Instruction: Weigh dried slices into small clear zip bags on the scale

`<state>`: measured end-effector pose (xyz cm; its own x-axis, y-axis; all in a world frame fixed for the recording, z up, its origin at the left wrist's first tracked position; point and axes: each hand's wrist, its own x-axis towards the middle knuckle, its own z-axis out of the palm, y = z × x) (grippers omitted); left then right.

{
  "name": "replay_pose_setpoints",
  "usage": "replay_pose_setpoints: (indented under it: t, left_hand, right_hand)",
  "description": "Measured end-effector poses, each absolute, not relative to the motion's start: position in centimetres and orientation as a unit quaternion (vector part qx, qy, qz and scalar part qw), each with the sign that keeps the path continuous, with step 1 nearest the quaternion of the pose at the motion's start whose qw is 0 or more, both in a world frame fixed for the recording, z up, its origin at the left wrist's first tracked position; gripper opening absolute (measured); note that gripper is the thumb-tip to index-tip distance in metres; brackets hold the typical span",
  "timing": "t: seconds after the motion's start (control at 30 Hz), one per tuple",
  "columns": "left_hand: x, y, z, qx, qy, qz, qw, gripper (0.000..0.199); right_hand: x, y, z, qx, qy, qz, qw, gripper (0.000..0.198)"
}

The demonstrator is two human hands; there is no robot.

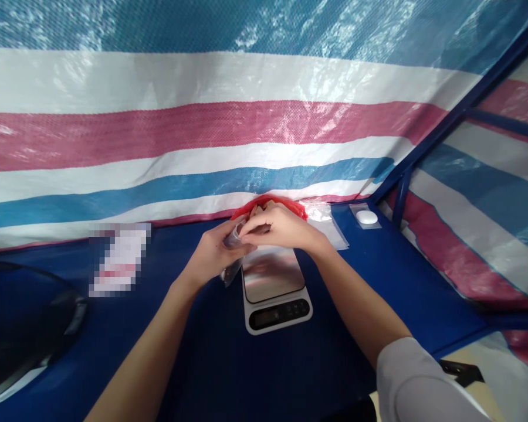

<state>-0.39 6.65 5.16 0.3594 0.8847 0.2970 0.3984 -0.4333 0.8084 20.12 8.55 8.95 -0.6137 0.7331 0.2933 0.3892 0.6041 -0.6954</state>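
My left hand (217, 248) is closed around a small clear plastic bag (231, 272), whose lower end hangs beside the scale. Fingers pinched, my right hand (278, 225) meets the bag's upper edge; whether anything else is between those fingers is hidden. Below both hands lies a flat kitchen scale (274, 281) with a shiny plate, a white body and a dark display strip at its front. Behind the hands sits a red bag (297, 206), mostly covered by them, with something brownish inside that I cannot make out.
Flat clear plastic bags (328, 225) lie right of the scale on the blue table (378, 293). Farther right, a white oval object (366, 217) rests on a small clear bag. A blurred paper (121, 258) and a black round object (22, 334) are left. Striped sheeting (202, 129) hangs behind.
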Motion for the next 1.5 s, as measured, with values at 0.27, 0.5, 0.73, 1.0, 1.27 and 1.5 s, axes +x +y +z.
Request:
replay_pose_setpoints:
  t: [0.27,0.5,0.73,1.0,1.27,1.5]
  left_hand:
    - [-0.1,5.8,5.1,0.779,0.420,0.351,0.306,0.072]
    - [0.1,3.6,3.9,0.796,0.439,0.360,0.210,0.059]
    - [0.5,1.0,1.8,0.818,0.442,0.343,0.137,0.050]
    - [1.1,0.9,1.4,0.852,0.425,0.300,0.058,0.052]
    - [1.2,1.3,1.2,0.865,0.418,0.276,0.029,0.049]
    - [-0.4,0.8,1.5,0.812,0.470,0.344,0.052,0.050]
  right_hand:
    - [22.7,7.9,7.5,-0.283,-0.746,0.424,0.429,0.018]
    - [26.0,5.9,5.0,-0.337,-0.644,0.477,0.494,0.030]
    - [28.5,4.0,2.7,-0.410,-0.585,0.476,0.513,0.034]
    - [29.3,4.1,0.5,-0.425,-0.590,0.475,0.495,0.037]
    - [29.6,4.3,-0.3,-0.448,-0.619,0.462,0.451,0.039]
    - [32.1,3.7,1.0,-0.476,-0.651,0.377,0.456,0.040]
